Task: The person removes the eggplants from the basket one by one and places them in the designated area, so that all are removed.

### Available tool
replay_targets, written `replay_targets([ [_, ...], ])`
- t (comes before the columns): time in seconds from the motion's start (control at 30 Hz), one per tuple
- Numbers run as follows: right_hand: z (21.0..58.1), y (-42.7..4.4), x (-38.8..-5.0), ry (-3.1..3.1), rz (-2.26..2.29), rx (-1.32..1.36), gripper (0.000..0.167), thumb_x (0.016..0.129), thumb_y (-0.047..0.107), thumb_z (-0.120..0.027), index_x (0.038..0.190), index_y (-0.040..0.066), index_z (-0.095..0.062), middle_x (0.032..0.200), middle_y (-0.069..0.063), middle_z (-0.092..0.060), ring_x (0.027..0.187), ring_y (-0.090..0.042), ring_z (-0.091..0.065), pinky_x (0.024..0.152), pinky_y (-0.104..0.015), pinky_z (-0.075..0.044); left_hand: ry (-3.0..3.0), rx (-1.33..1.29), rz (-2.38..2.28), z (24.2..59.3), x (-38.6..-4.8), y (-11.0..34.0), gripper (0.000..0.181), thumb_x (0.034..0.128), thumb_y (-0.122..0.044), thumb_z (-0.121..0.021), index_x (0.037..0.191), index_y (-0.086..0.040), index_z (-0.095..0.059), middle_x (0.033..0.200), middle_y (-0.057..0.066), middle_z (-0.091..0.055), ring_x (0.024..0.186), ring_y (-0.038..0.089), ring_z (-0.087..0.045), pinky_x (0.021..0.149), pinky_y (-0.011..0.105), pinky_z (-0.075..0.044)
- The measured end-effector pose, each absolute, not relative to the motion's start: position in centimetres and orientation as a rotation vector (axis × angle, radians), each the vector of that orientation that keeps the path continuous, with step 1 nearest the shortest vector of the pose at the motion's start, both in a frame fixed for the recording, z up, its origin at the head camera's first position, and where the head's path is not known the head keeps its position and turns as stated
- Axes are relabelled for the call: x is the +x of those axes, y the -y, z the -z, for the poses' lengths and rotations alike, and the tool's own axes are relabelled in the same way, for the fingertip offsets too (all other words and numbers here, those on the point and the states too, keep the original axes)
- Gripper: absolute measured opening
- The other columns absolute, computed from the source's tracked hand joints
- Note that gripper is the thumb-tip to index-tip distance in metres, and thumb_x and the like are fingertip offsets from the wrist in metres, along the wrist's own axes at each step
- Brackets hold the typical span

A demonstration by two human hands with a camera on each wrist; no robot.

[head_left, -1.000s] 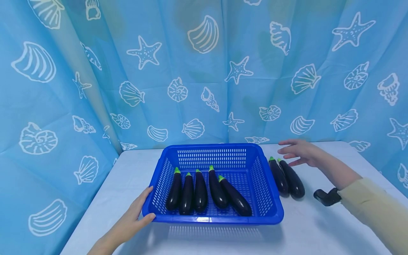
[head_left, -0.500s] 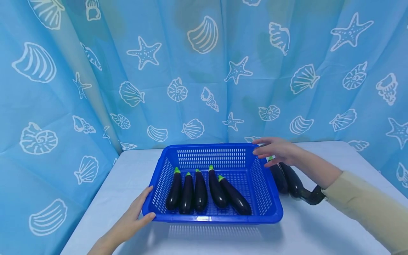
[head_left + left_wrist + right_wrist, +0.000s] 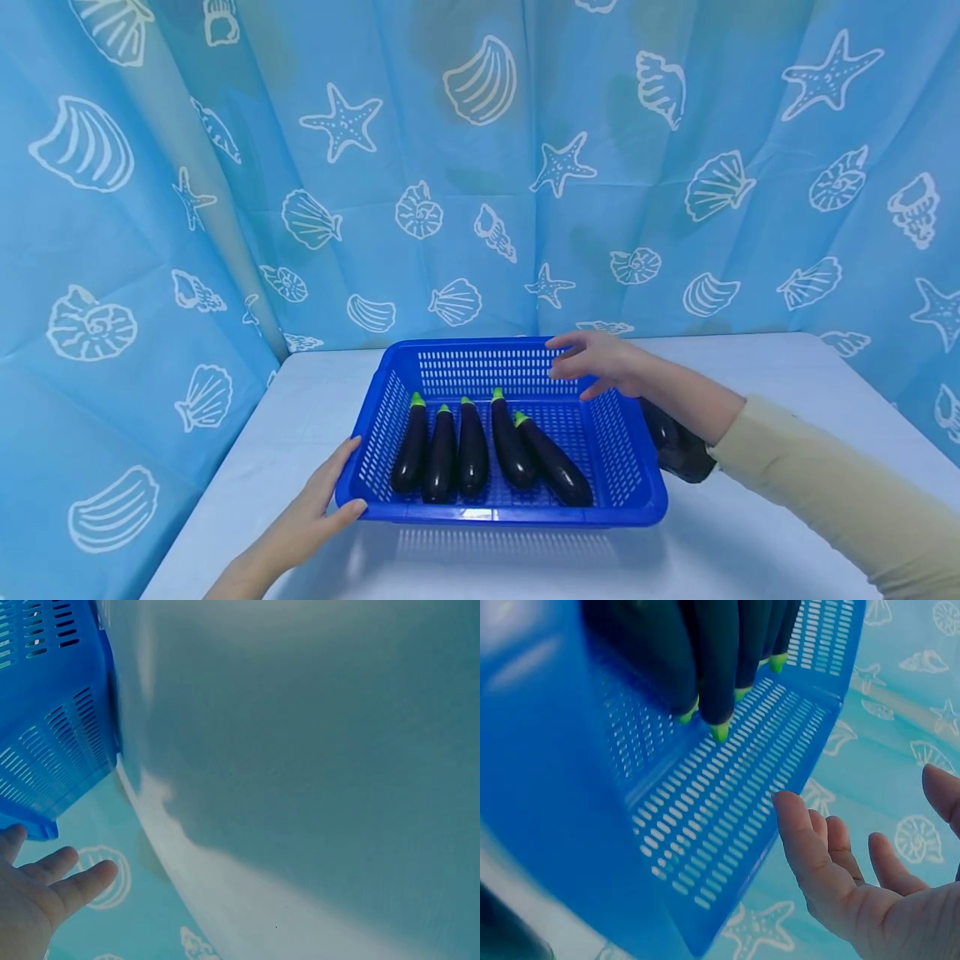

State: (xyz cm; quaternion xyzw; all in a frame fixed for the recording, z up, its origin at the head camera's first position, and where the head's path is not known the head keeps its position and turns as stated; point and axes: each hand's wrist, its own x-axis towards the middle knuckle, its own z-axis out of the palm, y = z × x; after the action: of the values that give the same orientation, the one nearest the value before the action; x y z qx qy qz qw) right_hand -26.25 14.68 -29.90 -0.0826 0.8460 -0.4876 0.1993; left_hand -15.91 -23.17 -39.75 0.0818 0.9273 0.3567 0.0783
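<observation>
Hanging over the basket (image 3: 491,516), the right hand (image 3: 603,363) is empty, fingers apart; the left hand (image 3: 315,507), fingers spread, touches the basket. Five eggplants (image 3: 472,454) are in; at least one seems left outside on the bench (image 3: 303,417).

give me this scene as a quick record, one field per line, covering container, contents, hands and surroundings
container: blue slotted basket
contents: five dark eggplants, lying side by side, green stem ends toward the far side
outside: dark eggplant at the basket's right, partly hidden behind the right arm; exact count unclear
left hand: at the basket's left rim, near the front corner
right hand: over the basket's far right part, holding nothing
surface: white table
backdrop: blue curtain with white shells and starfish
</observation>
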Motion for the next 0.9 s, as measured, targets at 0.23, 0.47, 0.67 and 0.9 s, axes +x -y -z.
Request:
replay_targets([
  [0.23,31.0,-12.8,-26.7,-2.335,1.371,-0.203,0.065,0.086,0.026,-0.063,0.14,0.005,-0.032,0.134,-0.023,-0.042,0.121,-0.041,-0.043,0.083,-0.049,-0.05,-2.776,0.243,-1.066,39.7,-16.0,23.2,0.079,0.0882,-0.044,-0.052,0.147,-0.02,-0.005,0.152,0.018,-0.008,0.132,0.047,-0.019,0.092,0.063,-0.036],
  [0.47,31.8,-11.2,-27.4,-2.36,1.342,-0.198,0.066,0.086,0.027,-0.063,0.141,0.008,-0.031,0.132,-0.021,-0.045,0.119,-0.04,-0.044,0.084,-0.051,-0.049,-2.772,0.242,-1.084,39.8,-15.9,23.3,0.079,0.0885,-0.043,-0.053,0.147,-0.019,-0.005,0.151,0.019,-0.008,0.132,0.048,-0.019,0.091,0.064,-0.037],
  [0.67,33.1,-10.3,-27.9,-2.338,1.316,-0.164,0.062,0.086,0.022,-0.063,0.139,0.006,-0.034,0.13,-0.022,-0.048,0.121,-0.042,-0.043,0.085,-0.054,-0.047,-2.766,0.241,-1.094,39.9,-16.0,23.2,0.079,0.0886,-0.043,-0.053,0.147,-0.019,-0.006,0.152,0.018,-0.009,0.132,0.047,-0.02,0.092,0.062,-0.037],
  [0.9,33.9,-9.6,-28.3,-2.333,1.329,-0.107,0.061,0.085,0.018,-0.064,0.138,0.005,-0.036,0.128,-0.023,-0.049,0.119,-0.043,-0.044,0.084,-0.056,-0.047,-2.763,0.254,-1.093,39.8,-16.0,23.2,0.079,0.089,-0.041,-0.053,0.147,-0.017,-0.005,0.151,0.02,-0.009,0.132,0.047,-0.02,0.092,0.062,-0.037],
])
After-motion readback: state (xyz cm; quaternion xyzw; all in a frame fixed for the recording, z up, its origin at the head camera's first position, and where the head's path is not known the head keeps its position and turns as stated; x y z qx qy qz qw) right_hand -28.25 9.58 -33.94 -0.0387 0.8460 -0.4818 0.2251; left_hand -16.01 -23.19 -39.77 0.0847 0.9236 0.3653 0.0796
